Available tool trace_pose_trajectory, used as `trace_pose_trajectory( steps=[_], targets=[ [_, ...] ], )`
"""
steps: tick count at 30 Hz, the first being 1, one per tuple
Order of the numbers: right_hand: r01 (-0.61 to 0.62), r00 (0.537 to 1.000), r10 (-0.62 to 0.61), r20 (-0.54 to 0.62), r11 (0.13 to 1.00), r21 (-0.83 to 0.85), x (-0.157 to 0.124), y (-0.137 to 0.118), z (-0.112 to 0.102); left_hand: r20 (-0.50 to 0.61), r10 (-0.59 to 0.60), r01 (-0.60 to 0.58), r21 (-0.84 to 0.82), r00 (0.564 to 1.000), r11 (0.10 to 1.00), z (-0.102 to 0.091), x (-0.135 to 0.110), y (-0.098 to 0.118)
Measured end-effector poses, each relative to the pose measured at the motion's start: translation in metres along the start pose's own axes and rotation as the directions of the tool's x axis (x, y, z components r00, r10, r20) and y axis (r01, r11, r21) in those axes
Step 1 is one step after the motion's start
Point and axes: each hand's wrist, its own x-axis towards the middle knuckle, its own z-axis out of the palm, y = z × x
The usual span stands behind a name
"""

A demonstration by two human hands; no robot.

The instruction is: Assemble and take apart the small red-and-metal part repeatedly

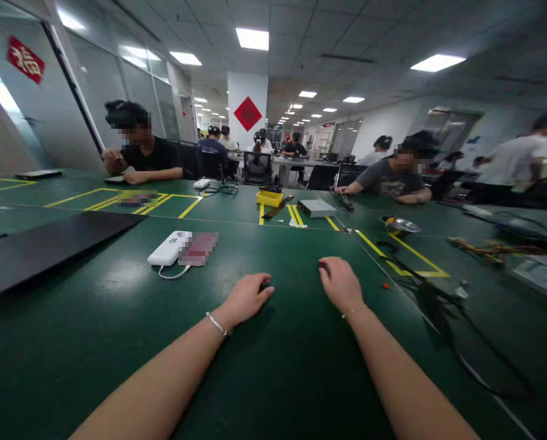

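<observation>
My left hand (248,297) rests low over the green tabletop (296,348), its thumb and index finger apart with nothing between them. A bracelet circles that wrist. To its upper left lies a white power bank (168,247) showing "15", with a short white cable (175,275) looping toward a blurred-out reddish phone-like object (198,249) against it. Across a gap of bare table, my right hand (341,281) is loosely bent, thumb apart from the fingers, with no object visible in it. A small orange-red bit (386,285) sits to the right of it.
A large black panel (57,247) covers the left side. Farther back are a yellow bin (269,198), a grey box (316,208) and a metal bowl (399,224). Black cables (451,324) trail along the right. Two people sit across the table.
</observation>
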Motion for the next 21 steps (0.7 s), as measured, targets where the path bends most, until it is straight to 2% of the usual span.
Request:
trace_pose_trajectory(
  steps=[3,6,8,11,12,14,15,16,17,18,19,21],
  targets=[
    [0.200,0.972,-0.211,0.100,0.973,0.112,-0.006,-0.054,0.012,0.020,-0.008,0.011,-0.126,1.000,0.992,0.002,0.002,0.000],
    [0.288,0.939,-0.316,0.137,0.939,0.190,-0.011,-0.086,0.018,0.070,0.010,0.009,-0.258,0.998,0.966,0.005,0.004,0.001],
    [0.302,0.929,-0.338,0.151,0.928,0.219,-0.012,-0.092,0.018,0.112,0.014,0.026,-0.348,0.994,0.937,0.005,0.004,0.002],
    [0.265,0.938,-0.301,0.173,0.943,0.204,-0.007,-0.080,0.014,0.133,-0.052,0.107,-0.451,0.990,0.886,0.004,0.004,0.002],
    [0.215,0.955,-0.242,0.171,0.963,0.162,-0.003,-0.070,0.011,0.128,-0.087,0.138,-0.477,0.988,0.868,0.002,0.004,0.002],
    [0.034,0.989,-0.036,0.141,0.999,0.013,0.002,-0.043,0.004,0.114,-0.154,0.191,-0.522,0.982,0.831,0.000,0.005,0.000],
    [-0.090,0.989,0.098,0.110,0.993,-0.082,0.002,-0.026,0.000,0.105,-0.183,0.211,-0.536,0.977,0.818,-0.001,0.005,-0.001],
    [-0.212,0.969,0.230,0.089,0.961,-0.176,0.001,-0.008,-0.004,0.095,-0.207,0.225,-0.550,0.974,0.804,-0.002,0.005,-0.001],
    [-0.334,0.931,0.359,0.056,0.906,-0.262,-0.001,0.012,-0.008,0.096,-0.220,0.235,-0.564,0.971,0.791,-0.002,0.006,-0.002],
    [-0.451,0.872,0.488,0.036,0.829,-0.332,-0.005,0.031,-0.011,0.095,-0.229,0.241,-0.579,0.969,0.779,-0.003,0.006,-0.002],
    [-0.551,0.794,0.606,0.035,0.744,-0.378,-0.010,0.049,-0.014,0.095,-0.236,0.246,-0.591,0.967,0.768,-0.003,0.007,-0.002],
    [-0.678,0.643,0.764,0.053,0.600,-0.425,-0.020,0.078,-0.017,0.098,-0.246,0.253,-0.611,0.964,0.750,-0.002,0.007,-0.001]
  ],
)
